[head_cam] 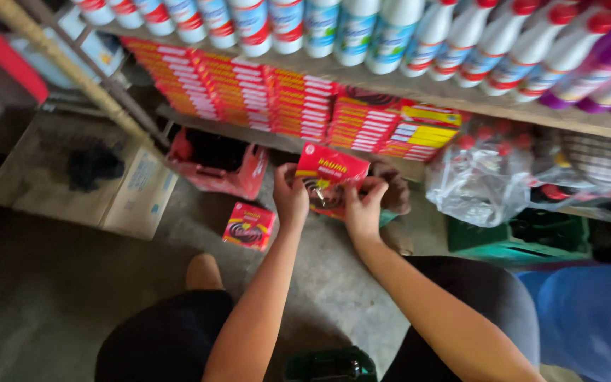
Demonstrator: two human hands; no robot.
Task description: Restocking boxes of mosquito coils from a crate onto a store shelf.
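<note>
While gripped: red box (332, 170) btwn both hands (327, 201).

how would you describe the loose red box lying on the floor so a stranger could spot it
Start at the wooden shelf stacked with red and yellow boxes, then drop to the concrete floor below. The small red box lies alone, left of the left hand, showing a dark spiral.

Bare floor (334, 283) lies open beneath both arms. Stacked boxes (298, 106) fill the shelf (419, 88) ahead; a crate (217, 166) blocks left, bags (479, 184) right.
</note>
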